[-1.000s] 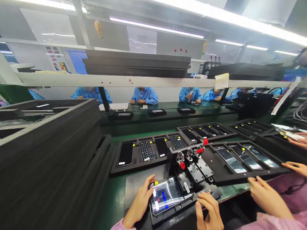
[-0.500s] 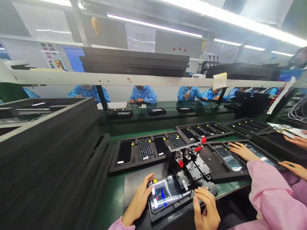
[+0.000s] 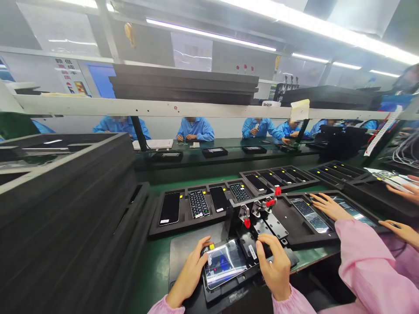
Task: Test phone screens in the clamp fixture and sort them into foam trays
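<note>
A smartphone (image 3: 225,264) with a glossy lit screen lies face up in a black clamping fixture (image 3: 248,245), a yellow tab at its upper left corner. My left hand (image 3: 190,272) holds the phone's left edge, thumb and fingers set around that corner. My right hand (image 3: 275,264) is over the fixture's right side, fingers bent and apart from the thumb, with nothing seen in it. Its fingertips are close to the black clamp blocks; whether they touch is unclear. Red-tipped toggle clamps (image 3: 247,222) stand behind the blocks.
Behind the fixture, a black foam tray (image 3: 183,222) holds several phones. At right, a co-worker's hand (image 3: 332,207) rests by phones in another tray (image 3: 297,218). Tall stacked black foam trays (image 3: 81,218) stand at left. A white shelf beam (image 3: 196,109) crosses above the bench.
My right hand has moved up and left, from the fixture's front right corner to over its blocks. My left hand stays on the phone. Reflections on the screen have shifted.
</note>
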The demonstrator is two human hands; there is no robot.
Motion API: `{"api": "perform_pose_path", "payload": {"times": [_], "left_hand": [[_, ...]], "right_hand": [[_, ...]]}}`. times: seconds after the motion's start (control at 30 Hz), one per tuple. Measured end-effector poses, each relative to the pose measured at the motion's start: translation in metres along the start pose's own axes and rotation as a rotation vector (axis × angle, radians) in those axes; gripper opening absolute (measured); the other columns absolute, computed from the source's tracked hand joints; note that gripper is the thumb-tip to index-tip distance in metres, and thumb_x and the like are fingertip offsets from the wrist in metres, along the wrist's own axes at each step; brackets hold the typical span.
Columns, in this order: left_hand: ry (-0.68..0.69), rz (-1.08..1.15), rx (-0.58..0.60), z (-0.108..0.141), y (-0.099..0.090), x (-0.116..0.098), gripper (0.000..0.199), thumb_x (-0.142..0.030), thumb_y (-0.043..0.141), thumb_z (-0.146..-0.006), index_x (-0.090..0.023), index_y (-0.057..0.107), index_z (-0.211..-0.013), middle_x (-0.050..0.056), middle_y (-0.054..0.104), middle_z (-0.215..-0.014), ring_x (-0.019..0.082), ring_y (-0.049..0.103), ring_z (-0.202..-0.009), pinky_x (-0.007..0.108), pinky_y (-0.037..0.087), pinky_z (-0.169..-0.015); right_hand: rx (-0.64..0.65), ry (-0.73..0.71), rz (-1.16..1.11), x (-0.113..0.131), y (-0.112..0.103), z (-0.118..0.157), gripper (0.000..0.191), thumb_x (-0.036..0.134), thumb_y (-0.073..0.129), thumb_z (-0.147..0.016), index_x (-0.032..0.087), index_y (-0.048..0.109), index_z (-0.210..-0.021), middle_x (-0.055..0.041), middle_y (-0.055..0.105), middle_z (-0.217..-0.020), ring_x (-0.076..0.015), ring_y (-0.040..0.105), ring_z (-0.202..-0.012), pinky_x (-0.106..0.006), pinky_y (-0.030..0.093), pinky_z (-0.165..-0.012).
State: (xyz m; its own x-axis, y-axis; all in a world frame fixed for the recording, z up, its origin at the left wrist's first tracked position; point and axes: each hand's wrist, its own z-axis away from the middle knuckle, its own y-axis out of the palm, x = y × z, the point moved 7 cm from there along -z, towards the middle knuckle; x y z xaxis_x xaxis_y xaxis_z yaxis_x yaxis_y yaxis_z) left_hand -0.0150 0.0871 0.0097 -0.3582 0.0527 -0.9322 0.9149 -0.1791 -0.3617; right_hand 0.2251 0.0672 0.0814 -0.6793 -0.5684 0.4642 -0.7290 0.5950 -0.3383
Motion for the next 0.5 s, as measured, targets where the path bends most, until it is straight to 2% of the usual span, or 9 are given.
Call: {"api": "perform_pose_path", "payload": {"times": [0.1,0.23,0.37,0.5], "left_hand": [[0.004,0.008,0.001,0.000,0.000,0.001,0.039,-0.035,0.033,-0.091,-0.024,0.039,-0.128,0.006,0.055,-0.125,0.021,0.046,-0.118,0.035,0.030,-0.101],[0.003,0.024,0.009,-0.001,0.001,0.002,0.039,-0.034,0.033,-0.091,-0.025,0.037,-0.129,0.005,0.055,-0.125,0.020,0.046,-0.118,0.035,0.030,-0.100],[-0.004,0.008,0.007,0.000,0.000,0.001,0.037,-0.034,0.032,-0.092,-0.028,0.037,-0.128,0.002,0.055,-0.126,0.018,0.045,-0.119,0.034,0.029,-0.101],[-0.005,-0.002,0.010,0.001,0.000,0.001,0.037,-0.036,0.033,-0.092,-0.028,0.037,-0.128,0.002,0.054,-0.127,0.018,0.045,-0.120,0.033,0.030,-0.101]], "right_hand": [[0.133,0.034,0.013,-0.007,0.015,-0.017,0.011,0.022,0.053,-0.084,0.018,0.054,-0.095,-0.0045,0.058,-0.090,-0.0153,0.057,-0.086,-0.030,0.047,-0.077],[0.265,0.165,0.049,-0.021,0.033,-0.032,0.011,0.031,0.053,-0.085,0.020,0.051,-0.086,-0.0001,0.056,-0.079,-0.0128,0.055,-0.073,-0.027,0.045,-0.068],[0.340,0.238,0.007,-0.027,0.047,-0.037,0.020,0.036,0.053,-0.084,0.021,0.045,-0.074,0.0037,0.054,-0.069,-0.0102,0.052,-0.061,-0.025,0.042,-0.062],[0.377,0.315,-0.089,-0.029,0.054,-0.038,0.026,0.038,0.055,-0.082,0.022,0.040,-0.070,0.0053,0.051,-0.062,-0.0090,0.050,-0.054,-0.022,0.040,-0.055]]}}
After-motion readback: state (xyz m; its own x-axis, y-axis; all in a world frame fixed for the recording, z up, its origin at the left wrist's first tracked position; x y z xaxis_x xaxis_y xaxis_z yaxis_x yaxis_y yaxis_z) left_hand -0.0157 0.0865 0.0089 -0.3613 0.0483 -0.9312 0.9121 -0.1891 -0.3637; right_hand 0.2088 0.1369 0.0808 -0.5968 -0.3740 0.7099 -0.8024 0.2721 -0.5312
